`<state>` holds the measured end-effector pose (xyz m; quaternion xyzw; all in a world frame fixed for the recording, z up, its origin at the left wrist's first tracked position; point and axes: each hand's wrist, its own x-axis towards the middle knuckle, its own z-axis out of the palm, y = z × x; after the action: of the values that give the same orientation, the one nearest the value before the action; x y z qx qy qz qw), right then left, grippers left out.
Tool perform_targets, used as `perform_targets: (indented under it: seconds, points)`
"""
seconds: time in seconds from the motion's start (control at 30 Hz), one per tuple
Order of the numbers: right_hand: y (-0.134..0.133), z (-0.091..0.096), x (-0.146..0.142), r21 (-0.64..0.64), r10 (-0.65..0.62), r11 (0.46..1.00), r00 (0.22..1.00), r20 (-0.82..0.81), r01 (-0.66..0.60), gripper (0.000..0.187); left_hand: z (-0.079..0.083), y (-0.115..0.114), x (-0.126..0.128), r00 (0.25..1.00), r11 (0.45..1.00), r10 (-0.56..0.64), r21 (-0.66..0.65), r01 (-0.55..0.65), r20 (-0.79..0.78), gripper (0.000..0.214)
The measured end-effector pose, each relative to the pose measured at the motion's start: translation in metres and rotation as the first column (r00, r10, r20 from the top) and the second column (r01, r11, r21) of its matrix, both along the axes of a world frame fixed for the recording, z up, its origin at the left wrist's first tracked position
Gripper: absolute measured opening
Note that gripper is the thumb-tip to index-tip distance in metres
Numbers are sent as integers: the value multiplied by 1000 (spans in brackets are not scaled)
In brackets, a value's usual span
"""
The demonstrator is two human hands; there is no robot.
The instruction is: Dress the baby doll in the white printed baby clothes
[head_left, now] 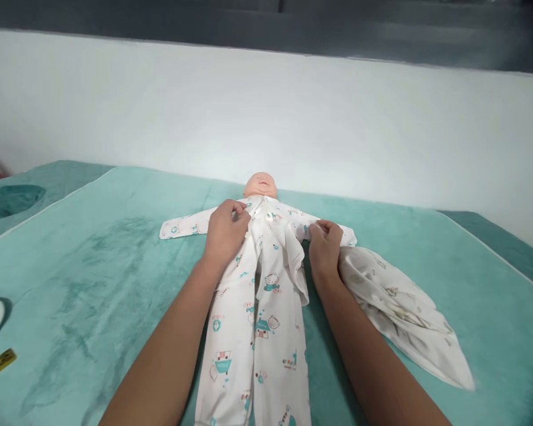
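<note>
- The doll [260,185] is lying on the teal cover [115,266], its head at the far end, near the white wall [266,118].
- The printed suit [278,331] is covering the doll below the neck (whether it is one piece or two, I cannot tell).
- Already laid out: the left sleeve [182,226] and the right sleeve [293,216] are spreading to either side, and the legs are lying side by side toward the near edge.
- Not yet neat: a flap [298,266] is hanging loose and rumpled right of the middle, with no closed fastening showing there.
- The left hand [228,231] is resting at the chest, fingers bent close together; whether they are pinching cloth, I cannot tell.
- The right hand [325,245] is touching the right sleeve, fingers likewise bent; their grip is not showing clearly.
- A pale cloth [404,307] is lying crumpled just right of that hand.
</note>
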<state>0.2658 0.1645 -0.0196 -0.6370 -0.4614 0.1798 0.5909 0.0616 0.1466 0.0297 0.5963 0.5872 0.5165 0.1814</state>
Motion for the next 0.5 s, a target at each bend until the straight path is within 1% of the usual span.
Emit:
perform_targets:
  seconds: [0.07,0.17,0.23,0.3,0.37,0.43,0.5]
  points:
    - [-1,-3,17,-6,-40,999,995,88,41,31,-2,3,-5,999,1000,-14,-9,14,49,9]
    - [-5,-6,48,-17,-55,998,967,249,61,31,-2,2,-6,999,999,-17,-36,18,31,14]
    - [-8,-7,64,-24,-77,996,942,325,90,30,1,-1,-3,999,997,-15,-80,12,-47,23]
    - [-14,-5,70,-9,-82,996,939,333,91,31,5,-5,1,986,994,-25,-108,7,-166,30]
    - [-21,3,61,4,-7,1000,962,273,6,32,7,-8,5,959,995,-34,-103,5,-280,28]
    - [-27,17,40,-9,137,990,970,203,-138,30,9,-9,8,936,996,-29,-85,-1,-351,17]
    - [-29,35,12,-49,274,962,937,218,-270,27,8,-8,9,925,998,-12,-62,-13,-379,7]
